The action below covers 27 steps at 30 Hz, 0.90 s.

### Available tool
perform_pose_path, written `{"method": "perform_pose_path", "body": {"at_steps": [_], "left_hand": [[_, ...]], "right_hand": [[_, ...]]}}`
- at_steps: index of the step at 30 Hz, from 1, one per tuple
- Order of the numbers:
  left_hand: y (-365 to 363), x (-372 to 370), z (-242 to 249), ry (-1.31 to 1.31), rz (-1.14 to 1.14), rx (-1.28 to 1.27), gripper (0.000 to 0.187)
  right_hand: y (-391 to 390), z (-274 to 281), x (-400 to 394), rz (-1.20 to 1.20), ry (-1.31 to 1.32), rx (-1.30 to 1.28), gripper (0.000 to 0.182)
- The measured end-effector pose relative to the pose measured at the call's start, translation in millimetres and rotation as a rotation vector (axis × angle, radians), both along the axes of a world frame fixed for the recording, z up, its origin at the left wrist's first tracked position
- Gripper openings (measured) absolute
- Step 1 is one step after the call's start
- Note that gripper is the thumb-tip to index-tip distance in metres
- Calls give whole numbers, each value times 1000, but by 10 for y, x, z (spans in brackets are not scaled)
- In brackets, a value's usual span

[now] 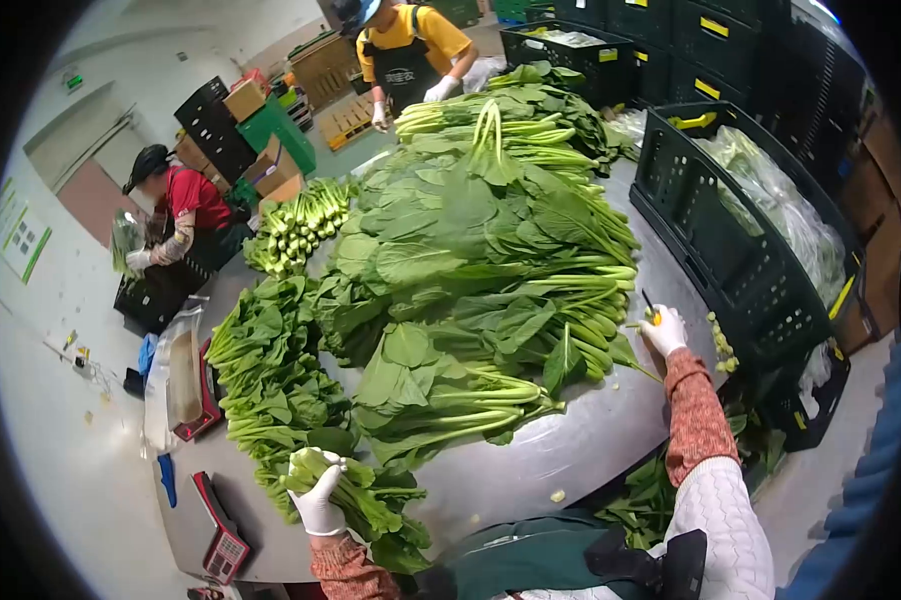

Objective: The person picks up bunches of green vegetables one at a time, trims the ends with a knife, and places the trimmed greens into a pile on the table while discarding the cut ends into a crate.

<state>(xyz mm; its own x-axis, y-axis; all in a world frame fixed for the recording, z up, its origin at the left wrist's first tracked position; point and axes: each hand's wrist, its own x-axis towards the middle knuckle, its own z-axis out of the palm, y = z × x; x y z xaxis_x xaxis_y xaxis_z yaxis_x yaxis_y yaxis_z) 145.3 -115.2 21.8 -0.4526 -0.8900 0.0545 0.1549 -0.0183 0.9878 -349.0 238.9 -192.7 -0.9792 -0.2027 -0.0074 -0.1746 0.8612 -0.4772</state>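
Observation:
My left hand (320, 497), in a white glove, is closed around a bunch of leafy greens (370, 505) at the table's near edge. The stem ends point up and left; the leaves hang toward my apron. My right hand (664, 331), also gloved, is closed on a small knife (656, 318) with a yellow handle and a thin dark tip, over the right side of the metal table. Just left of it, the stems of a large heap of leafy greens (450, 250) face right. Another row of greens (280, 380) lies on the left, beyond my left hand.
Red scales (217, 530) stand on the left edge. A dark green crate (740, 240) with plastic bags borders the table on the right, near cut stem ends (720, 342). Two people work opposite: one in yellow (410, 50), one in red (192, 200) holding bagged greens.

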Motion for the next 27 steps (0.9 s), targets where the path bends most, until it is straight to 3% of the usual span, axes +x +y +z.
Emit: {"method": "perform_pose_path", "body": {"at_steps": [5,6,7,9,10,12,13,14,16,20,23,27], "left_hand": [[-116,182,9,99,205,29,29],[-153,262,-14,176,271,94,30],[-361,575,-336,22,242,-83,31],[-349,789,-189,148,345,109,31],[-374,1018,-232,30,378,85,31],[-407,1308,-268,117,538,193,28],[-443,1516,-331,187,599,248,26],[-534,1704,-392,268,646,292,23],[-767,2233,-692,381,796,415,32],[-1190,2580,-873,569,833,557,26],[-1703,2687,-1024,381,592,432,26],[-2357,2318,-1287,-123,618,252,45]], "right_hand": [[362,-70,963,124,100,17,24],[467,-10,1211,155,109,-19,21],[593,11,1427,196,149,-62,21],[910,9,1790,223,115,-15,23],[1195,-233,1854,328,248,-143,24],[1703,-309,2041,140,-40,-37,25],[2146,-565,2066,231,89,171,25],[2168,-411,2248,68,12,180,27],[2570,-639,2304,-105,-82,23,29],[2284,-348,2478,-95,-124,-33,31],[2060,-332,2532,-4,-114,-88,32],[1757,-212,2663,10,-188,-114,35]]}}
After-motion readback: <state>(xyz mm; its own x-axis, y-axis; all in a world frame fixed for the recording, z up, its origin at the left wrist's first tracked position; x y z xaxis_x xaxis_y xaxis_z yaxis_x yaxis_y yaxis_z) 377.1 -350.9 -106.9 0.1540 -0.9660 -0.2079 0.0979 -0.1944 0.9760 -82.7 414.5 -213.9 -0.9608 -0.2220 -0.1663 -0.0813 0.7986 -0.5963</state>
